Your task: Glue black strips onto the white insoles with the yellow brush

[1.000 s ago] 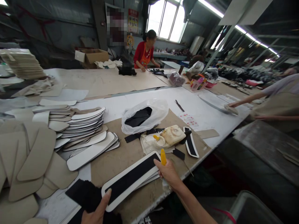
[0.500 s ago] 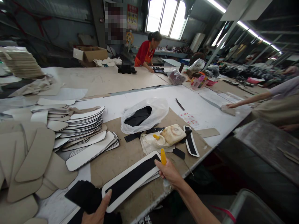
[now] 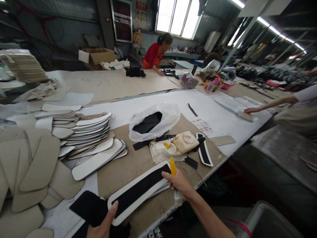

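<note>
A long white piece with rounded ends and a black strip (image 3: 141, 186) on its face lies slanted at the table's front edge, over similar pieces. My left hand (image 3: 104, 221) grips its near-left end, thumb on top, the other fingers hidden. At the far-right end, my right hand (image 3: 178, 181) presses its thumb on the black strip and also holds a yellow-handled tool (image 3: 172, 166). Black fabric pieces (image 3: 90, 206) lie beside my left hand. Beyond the piece sits a stained cream container (image 3: 185, 142) with a small cup of white paste (image 3: 169, 148).
Stacked white pieces (image 3: 91, 132) and beige pieces (image 3: 41, 162) cover the left. A plastic bag (image 3: 170, 115) holds black strips. Another strip piece (image 3: 204, 150) lies right. A person in red (image 3: 155, 54) works across the table; another person's arm (image 3: 272, 104) reaches in from the right.
My right thumb has slid slightly left along the black strip. The camera view has shifted a little, and the long piece stays in both hands.
</note>
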Available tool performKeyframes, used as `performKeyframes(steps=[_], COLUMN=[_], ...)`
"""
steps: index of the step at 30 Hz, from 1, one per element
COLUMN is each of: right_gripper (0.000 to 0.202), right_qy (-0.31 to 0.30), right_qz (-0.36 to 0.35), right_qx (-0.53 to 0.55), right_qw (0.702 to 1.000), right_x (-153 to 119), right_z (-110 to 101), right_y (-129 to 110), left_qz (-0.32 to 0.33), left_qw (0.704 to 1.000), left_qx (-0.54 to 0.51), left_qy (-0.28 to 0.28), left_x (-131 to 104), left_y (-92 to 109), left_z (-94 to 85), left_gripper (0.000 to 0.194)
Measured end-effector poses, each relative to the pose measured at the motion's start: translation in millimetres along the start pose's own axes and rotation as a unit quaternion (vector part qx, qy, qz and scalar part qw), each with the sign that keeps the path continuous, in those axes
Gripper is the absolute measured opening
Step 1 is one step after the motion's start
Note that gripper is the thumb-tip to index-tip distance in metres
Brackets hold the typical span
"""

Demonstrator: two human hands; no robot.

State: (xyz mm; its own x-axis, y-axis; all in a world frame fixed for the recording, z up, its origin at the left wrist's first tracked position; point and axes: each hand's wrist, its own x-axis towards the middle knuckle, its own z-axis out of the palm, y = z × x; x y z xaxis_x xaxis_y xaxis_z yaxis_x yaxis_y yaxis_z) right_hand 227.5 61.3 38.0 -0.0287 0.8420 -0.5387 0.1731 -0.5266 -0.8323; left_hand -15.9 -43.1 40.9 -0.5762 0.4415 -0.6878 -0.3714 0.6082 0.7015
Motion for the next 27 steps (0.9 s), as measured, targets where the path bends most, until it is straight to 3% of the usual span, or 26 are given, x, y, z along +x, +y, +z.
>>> performKeyframes(steps=[8,19,27], right_gripper=[0.031,0.034,0.033], right_qy=[-0.018,-0.045,-0.036], right_qz=[-0.025,-0.047,-0.002], right_qx=[0.001,0.008,0.142], right_qw=[1.0,0.998,0.989], right_x=[-5,-5,-9], right_z=[2,-2,-2], right_y=[-8,-6,-11], left_qz=[0.001,-0.015,-0.063], left_qw=[0.997,0.997,0.995], left_qx=[-0.071,-0.057,-0.066], left_qy=[-0.044,-0.041,-0.048], left_x=[-8,1,8], left_y=[2,-7,-9], left_z=[2.8,-1.0,-7.6], left_gripper=[0.053,0.053,0.049])
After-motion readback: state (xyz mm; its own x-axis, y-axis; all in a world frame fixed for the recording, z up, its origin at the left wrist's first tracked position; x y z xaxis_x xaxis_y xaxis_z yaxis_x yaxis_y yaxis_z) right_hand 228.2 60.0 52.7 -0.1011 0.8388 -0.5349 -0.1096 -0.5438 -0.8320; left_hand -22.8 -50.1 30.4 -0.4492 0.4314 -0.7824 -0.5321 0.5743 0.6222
